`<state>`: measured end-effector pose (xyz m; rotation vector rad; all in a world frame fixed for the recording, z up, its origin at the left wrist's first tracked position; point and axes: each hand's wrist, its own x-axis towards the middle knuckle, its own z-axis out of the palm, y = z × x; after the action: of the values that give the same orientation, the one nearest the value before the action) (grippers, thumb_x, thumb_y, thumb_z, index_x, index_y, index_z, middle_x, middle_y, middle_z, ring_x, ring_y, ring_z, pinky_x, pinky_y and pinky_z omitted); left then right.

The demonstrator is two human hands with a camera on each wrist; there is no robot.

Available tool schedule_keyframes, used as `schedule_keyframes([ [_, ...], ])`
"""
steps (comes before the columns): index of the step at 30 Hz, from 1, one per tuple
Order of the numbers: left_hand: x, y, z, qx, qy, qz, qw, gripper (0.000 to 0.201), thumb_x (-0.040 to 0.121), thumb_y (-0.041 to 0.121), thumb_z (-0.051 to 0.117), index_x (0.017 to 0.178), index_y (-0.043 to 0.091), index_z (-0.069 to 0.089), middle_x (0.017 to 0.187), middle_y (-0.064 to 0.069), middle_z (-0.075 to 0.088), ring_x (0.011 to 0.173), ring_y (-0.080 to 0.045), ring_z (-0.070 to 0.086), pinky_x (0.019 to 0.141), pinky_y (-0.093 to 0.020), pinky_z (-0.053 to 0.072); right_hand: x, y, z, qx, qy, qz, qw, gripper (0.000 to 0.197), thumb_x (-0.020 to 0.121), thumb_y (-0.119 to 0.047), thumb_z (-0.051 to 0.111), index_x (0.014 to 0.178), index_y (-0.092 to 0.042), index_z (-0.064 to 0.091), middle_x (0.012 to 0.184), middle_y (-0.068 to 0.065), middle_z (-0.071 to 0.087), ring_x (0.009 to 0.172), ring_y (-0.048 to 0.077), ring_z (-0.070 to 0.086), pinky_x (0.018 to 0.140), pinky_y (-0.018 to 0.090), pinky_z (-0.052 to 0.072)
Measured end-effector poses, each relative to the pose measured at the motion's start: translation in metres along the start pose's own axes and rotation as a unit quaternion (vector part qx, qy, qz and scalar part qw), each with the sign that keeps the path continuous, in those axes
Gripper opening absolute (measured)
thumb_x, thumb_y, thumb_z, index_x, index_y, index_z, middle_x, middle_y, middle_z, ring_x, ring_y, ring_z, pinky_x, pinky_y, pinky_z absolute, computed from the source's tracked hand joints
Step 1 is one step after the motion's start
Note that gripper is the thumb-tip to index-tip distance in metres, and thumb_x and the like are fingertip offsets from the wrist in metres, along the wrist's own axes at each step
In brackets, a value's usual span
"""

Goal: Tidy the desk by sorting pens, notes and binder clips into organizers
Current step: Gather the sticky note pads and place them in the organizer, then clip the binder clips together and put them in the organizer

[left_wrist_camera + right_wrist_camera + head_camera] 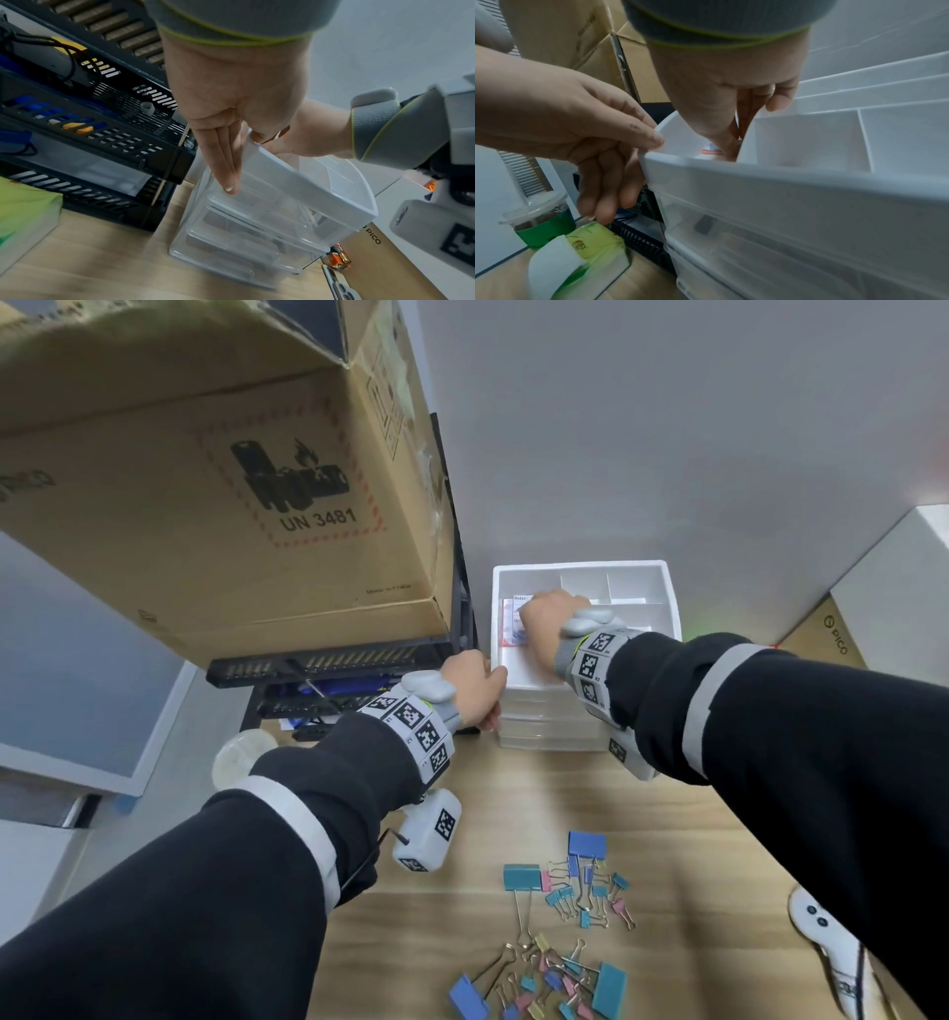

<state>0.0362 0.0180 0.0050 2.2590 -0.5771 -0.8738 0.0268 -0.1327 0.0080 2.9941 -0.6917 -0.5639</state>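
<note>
A: Starting big: cardboard box [205, 505] looming at ten o'clock, stacked on a black tray rack [328, 670]. Wooden bench [513, 814] running underneath it all.

B: And at twelve o'clock, hard against the wall, the white drawer organizer [642, 577]. Open compartments on top, clear drawers below, all pushed in.

A: Left hand [470, 690] on its nine o'clock side. Bracing, by the look of it, so the light plastic unit doesn't slide while being loaded.

B: Fingers [226, 168] straight and flat down the side wall, thumb laid over the rim. Gripping nothing, just steadying.

A: Right hand [549, 618] down in the top, in the compartment at nine o'clock. Seating the notes [513, 618] there, probably: printed pad lying flat just under the knuckles.

B: Fingers [741, 113] bunched close, pointing down beside the divider, thumb over its top edge. Tips hidden behind the rim, so pinching the pad or only pressing it, impossible to tell.

A: Smallest last: binder clips [565, 916] scattered at six o'clock, well apart from the organizer. Blue, teal, pink, yellow, a few large, mostly small.

B: Untouched and unsorted. Likely next in line, judging by the bare compartments at one o'clock.
</note>
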Motion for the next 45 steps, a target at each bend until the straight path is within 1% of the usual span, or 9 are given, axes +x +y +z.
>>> schedule_keyframes([
  [4,-0.009,-0.014,-0.001,0.02,-0.035,-0.012,0.999,0.033,0.098,0.032,0.049,0.079,0.005,0.051,0.074,-0.026,0.073,0.064,-0.042,0.072,0.067,-0.055,0.062,-0.019,0.002,0.006,0.064,0.119,-0.047,0.99,0.011,0.086,-0.019,0.058,0.096,-0.02,0.058,0.101,0.003,0.054,0.104,0.028,0.057,0.078,0.034,0.036],
  [8,-0.02,-0.041,0.002,0.136,-0.104,-0.047,0.984,0.028,0.096,0.03,0.054,0.087,0.003,0.056,0.082,-0.021,0.076,0.063,-0.036,0.072,0.068,-0.045,0.062,-0.06,0.006,0.02,0.262,0.233,-0.201,0.915,0.018,0.087,-0.018,0.054,0.101,-0.015,0.065,0.092,0.0,0.066,0.079,0.022,0.059,0.071,0.034,0.049],
  [15,-0.041,-0.101,0.044,0.312,-0.175,-0.062,0.932,0.034,0.082,0.034,0.063,0.08,0.002,0.073,0.067,-0.01,0.075,0.059,-0.025,0.071,0.069,-0.039,0.062,-0.122,0.005,0.079,0.212,0.136,-0.247,0.936,0.014,0.086,-0.026,0.057,0.095,-0.018,0.065,0.075,-0.002,0.069,0.066,0.027,0.062,0.06,0.028,0.044],
  [21,-0.066,-0.137,0.09,0.328,-0.185,-0.056,0.925,0.025,0.083,0.027,0.069,0.1,0.009,0.071,0.099,-0.009,0.074,0.092,-0.027,0.069,0.08,-0.036,0.057,-0.14,0.022,0.182,0.215,0.008,-0.177,0.96,0.034,0.086,-0.01,0.057,0.118,-0.022,0.062,0.104,-0.005,0.066,0.093,0.021,0.063,0.068,0.025,0.036],
  [25,-0.091,-0.163,0.11,0.333,-0.198,-0.109,0.915,0.038,0.076,0.035,0.077,0.103,0.01,0.066,0.099,-0.008,0.07,0.094,-0.026,0.068,0.079,-0.035,0.055,-0.145,0.026,0.23,0.153,-0.055,-0.183,0.969,0.061,0.077,0.003,0.066,0.129,-0.027,0.057,0.13,-0.003,0.049,0.118,0.021,0.047,0.076,0.027,0.037],
  [29,-0.111,-0.184,0.135,0.34,-0.167,-0.139,0.915,0.041,0.064,0.036,0.076,0.095,0.018,0.056,0.09,-0.003,0.065,0.08,-0.021,0.065,0.075,-0.039,0.061,-0.152,0.025,0.261,0.133,-0.097,-0.18,0.97,0.06,0.078,-0.005,0.071,0.129,-0.033,0.054,0.133,-0.001,0.046,0.116,0.02,0.044,0.085,0.03,0.045],
  [35,-0.107,-0.179,0.146,0.328,-0.133,-0.139,0.925,0.048,0.064,0.033,0.076,0.101,0.015,0.051,0.088,-0.002,0.061,0.077,-0.02,0.063,0.074,-0.04,0.06,-0.154,0.026,0.269,0.164,-0.086,-0.155,0.97,0.053,0.078,-0.002,0.071,0.122,-0.027,0.058,0.124,0.0,0.049,0.107,0.019,0.045,0.087,0.031,0.046],
  [42,-0.12,-0.178,0.136,0.4,-0.327,-0.173,0.839,0.062,0.073,0.054,0.083,0.11,0.007,0.066,0.106,-0.008,0.071,0.09,-0.021,0.067,0.078,-0.031,0.053,-0.157,0.04,0.254,0.177,-0.095,-0.11,0.973,0.045,0.072,-0.006,0.074,0.111,-0.025,0.059,0.108,-0.003,0.051,0.1,0.02,0.05,0.073,0.028,0.039],
  [45,-0.123,-0.184,0.136,0.399,-0.324,-0.169,0.841,0.052,0.066,0.053,0.087,0.095,0.017,0.063,0.092,-0.003,0.064,0.084,-0.019,0.059,0.078,-0.028,0.05,-0.158,0.04,0.25,0.203,-0.082,-0.088,0.972,0.046,0.069,-0.009,0.076,0.109,-0.022,0.056,0.105,-0.001,0.051,0.096,0.022,0.051,0.07,0.03,0.04],
])
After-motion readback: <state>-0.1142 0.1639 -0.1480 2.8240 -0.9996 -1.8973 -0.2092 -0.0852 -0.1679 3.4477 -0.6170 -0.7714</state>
